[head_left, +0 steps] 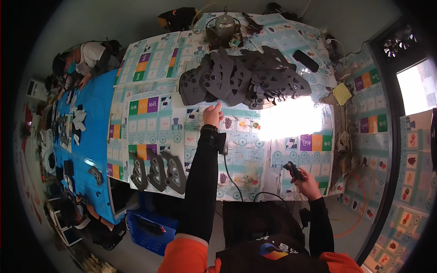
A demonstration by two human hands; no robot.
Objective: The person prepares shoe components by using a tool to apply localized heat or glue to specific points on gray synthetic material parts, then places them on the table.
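My left hand [212, 116] reaches over the table just short of a heap of dark grey moulded parts [223, 75]. At least one finger is stretched toward the heap's near edge, and I see nothing held. A strap and a small dark box sit on that wrist, with a black cable running from the box. My right hand [309, 184], near the table's front right, is closed round a small dark hand tool [293, 170]; its exact kind is too small to make out. Three similar grey parts [156, 171] lie side by side at the front left edge.
Printed sheets cover the table [154, 120], with bright glare right of centre. At the back stand a metal pot-like device [225, 26] and a black oblong case [306, 61]. Left is a blue table [93, 145] with people beside it. A blue crate [148, 232] sits below; an orange hose [359, 204] hangs right.
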